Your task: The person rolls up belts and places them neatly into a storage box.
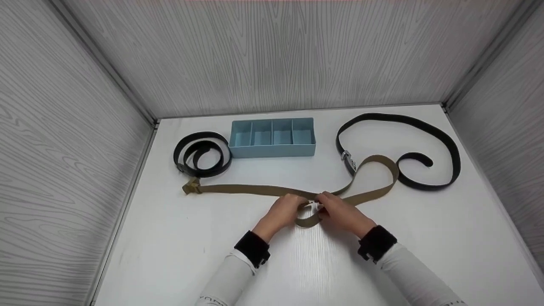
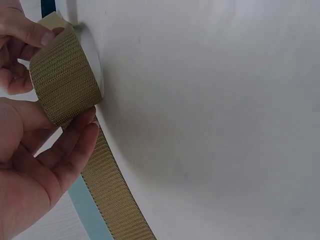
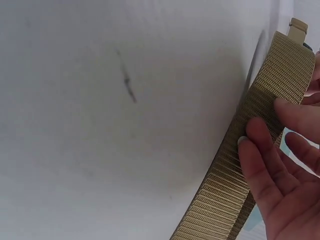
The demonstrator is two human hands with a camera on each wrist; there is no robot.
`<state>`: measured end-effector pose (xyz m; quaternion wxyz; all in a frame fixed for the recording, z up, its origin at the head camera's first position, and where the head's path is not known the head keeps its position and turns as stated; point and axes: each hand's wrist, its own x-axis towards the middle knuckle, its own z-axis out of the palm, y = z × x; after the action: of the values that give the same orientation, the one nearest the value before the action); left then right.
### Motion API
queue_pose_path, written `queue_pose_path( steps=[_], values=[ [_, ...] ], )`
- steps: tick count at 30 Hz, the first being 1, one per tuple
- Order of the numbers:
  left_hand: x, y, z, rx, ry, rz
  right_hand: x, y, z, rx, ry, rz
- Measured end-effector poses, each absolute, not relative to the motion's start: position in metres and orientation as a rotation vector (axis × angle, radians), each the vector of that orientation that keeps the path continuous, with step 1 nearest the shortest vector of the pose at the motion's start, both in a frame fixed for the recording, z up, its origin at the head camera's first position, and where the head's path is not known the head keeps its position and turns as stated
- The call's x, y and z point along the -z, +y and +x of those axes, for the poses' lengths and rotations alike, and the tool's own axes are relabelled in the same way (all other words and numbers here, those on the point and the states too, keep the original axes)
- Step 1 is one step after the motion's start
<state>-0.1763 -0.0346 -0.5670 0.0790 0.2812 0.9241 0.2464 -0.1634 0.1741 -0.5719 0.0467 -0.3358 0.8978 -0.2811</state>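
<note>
A long tan webbing belt (image 1: 250, 190) lies across the white table, its buckle (image 1: 192, 186) at the left end. Near the middle its strap bends into a small loop (image 2: 65, 80) between my two hands. My left hand (image 1: 284, 211) grips the left side of this loop, thumb and fingertips around the webbing. On the other side, my right hand (image 1: 343, 213) pinches the strap (image 3: 212, 200) between thumb and fingers. Right of my right hand, the webbing makes a wider loop (image 1: 393, 170) standing on edge. The loop's inner end is partly hidden by the fingers.
A blue four-part box (image 1: 272, 151) stands behind the hands. Left of it sits a coiled black belt (image 1: 227, 159). At the back right a black belt (image 1: 455, 157) with a silver buckle (image 1: 347, 159) lies loosely curved, close to the tan loop. Grey panels (image 1: 272, 55) enclose the table.
</note>
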Motion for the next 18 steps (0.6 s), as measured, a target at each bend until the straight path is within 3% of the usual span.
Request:
queue_pose_path(
  steps=[18],
  values=[
    [0.568, -0.035, -0.166, -0.482, 2.946, 0.426, 0.575, 0.163, -0.161, 0.688, 2.759, -0.956]
  ],
)
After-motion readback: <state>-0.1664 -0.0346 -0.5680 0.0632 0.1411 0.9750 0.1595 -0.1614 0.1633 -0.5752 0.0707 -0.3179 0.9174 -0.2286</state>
